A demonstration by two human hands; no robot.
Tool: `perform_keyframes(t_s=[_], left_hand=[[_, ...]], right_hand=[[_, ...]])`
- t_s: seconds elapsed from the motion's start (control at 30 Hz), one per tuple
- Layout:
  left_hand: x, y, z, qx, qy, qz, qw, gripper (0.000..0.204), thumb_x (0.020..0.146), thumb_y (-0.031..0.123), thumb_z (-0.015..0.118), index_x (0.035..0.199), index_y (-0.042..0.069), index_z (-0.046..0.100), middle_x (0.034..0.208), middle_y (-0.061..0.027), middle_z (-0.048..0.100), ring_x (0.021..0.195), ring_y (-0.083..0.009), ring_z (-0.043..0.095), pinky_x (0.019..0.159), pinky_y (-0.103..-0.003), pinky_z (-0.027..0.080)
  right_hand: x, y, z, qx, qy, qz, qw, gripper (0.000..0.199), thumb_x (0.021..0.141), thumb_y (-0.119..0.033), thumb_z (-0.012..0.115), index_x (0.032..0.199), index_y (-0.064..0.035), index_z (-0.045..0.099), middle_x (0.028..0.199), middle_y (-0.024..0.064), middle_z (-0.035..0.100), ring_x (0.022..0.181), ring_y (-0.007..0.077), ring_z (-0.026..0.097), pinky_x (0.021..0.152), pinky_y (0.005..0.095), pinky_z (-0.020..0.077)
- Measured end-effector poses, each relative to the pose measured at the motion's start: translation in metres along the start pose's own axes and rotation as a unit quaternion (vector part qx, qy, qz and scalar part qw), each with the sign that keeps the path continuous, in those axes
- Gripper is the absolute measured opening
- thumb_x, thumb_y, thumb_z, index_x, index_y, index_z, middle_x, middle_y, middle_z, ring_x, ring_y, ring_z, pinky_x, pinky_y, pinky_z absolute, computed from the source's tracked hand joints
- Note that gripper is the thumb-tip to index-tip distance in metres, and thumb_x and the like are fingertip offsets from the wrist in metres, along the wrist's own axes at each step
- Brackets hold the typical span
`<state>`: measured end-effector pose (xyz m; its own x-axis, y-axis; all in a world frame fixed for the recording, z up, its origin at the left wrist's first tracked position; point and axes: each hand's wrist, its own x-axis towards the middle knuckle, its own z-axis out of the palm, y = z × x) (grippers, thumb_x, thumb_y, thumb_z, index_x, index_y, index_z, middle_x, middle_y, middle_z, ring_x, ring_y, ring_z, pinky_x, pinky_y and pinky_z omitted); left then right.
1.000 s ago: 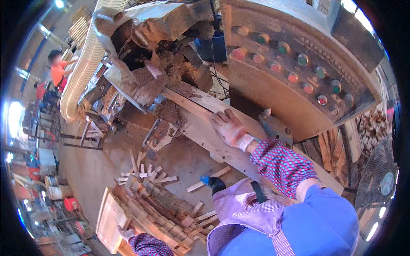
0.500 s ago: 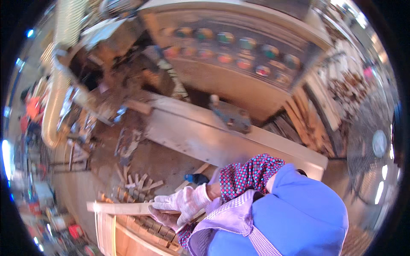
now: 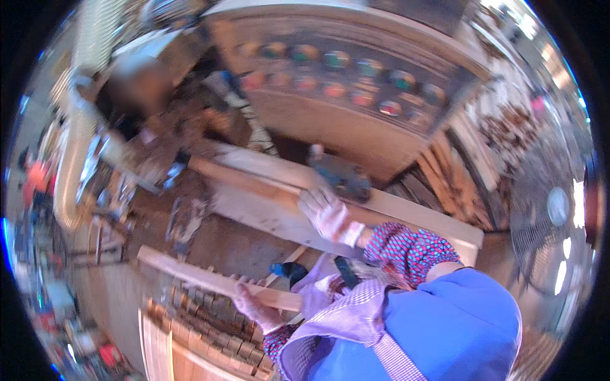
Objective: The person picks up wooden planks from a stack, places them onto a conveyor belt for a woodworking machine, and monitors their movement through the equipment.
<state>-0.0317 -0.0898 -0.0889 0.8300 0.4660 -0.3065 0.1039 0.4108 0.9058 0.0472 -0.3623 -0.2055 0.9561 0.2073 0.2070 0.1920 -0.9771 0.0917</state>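
The person is working at a long pale bench (image 3: pixel 279 219) that is running slantwise in front of a big machine cabinet with a sloping control panel (image 3: pixel 356 82). Taking the bench as the landmark, both gloved hands are each handling one wooden slat, two slats in all.

The right hand (image 3: pixel 325 213) is reaching forward over the bench, arm nearly straight, the patterned red and blue sleeve (image 3: pixel 410 247) trailing back toward the body. Its palm is facing down and its fingers (image 3: pixel 312 200) are lying spread and flat on the near end of the first slat (image 3: pixel 244 178), pressing on it rather than wrapping it. That slat is lying along the far edge of the bench, pointing away to the left.

The left hand (image 3: pixel 254 308) is hanging low on the near side of the bench, elbow tucked in, fingers curling around the second slat (image 3: pixel 210 276), which is being held level above a crate of stacked wood pieces (image 3: pixel 203 324). The slat is stretching off to the left, clear of the bench.

On the panel behind the bench, two rows of round coloured buttons are showing, too blurred for counting. A ribbed pale duct (image 3: pixel 76 159) is curving down beyond the left end of the bench.
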Motion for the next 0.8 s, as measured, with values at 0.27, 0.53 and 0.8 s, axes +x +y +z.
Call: perform_keyframes(t_s=[0.27,0.53,0.8], left_hand=[[0.015,-0.005,-0.018,-0.044,0.048,0.036,0.997,0.052,0.093,0.024,0.070,0.136,0.005,0.048,0.106,-0.0062,0.061,0.090,-0.0177,0.060,0.076,-0.034,0.055],[0.008,-0.007,-0.001,0.203,-0.033,0.069,0.976,0.049,0.098,0.027,0.063,0.137,0.002,0.046,0.137,-0.0108,0.051,0.119,-0.0184,0.052,0.101,-0.034,0.046],[0.135,0.085,-0.273,0.374,0.462,0.207,0.777,0.070,0.093,0.033,0.065,0.147,-0.001,0.036,0.146,-0.0250,0.044,0.134,-0.0289,0.044,0.114,-0.037,0.030]], right_hand=[[0.195,-0.062,-0.042,0.150,0.028,-0.147,0.977,0.048,0.089,-0.024,0.055,0.130,-0.0009,0.055,0.138,0.0194,0.052,0.128,0.0358,0.049,0.110,0.0479,0.0358],[0.005,-0.096,-0.125,0.552,-0.191,-0.211,0.784,0.081,0.081,-0.020,0.072,0.150,-0.0031,0.032,0.145,0.0245,0.044,0.138,0.0377,0.041,0.116,0.0410,0.0341],[-0.076,0.007,-0.108,0.218,-0.139,-0.057,0.964,0.071,0.084,-0.014,0.062,0.150,-0.0032,0.036,0.150,0.0274,0.037,0.135,0.0462,0.040,0.115,0.0499,0.0320]])
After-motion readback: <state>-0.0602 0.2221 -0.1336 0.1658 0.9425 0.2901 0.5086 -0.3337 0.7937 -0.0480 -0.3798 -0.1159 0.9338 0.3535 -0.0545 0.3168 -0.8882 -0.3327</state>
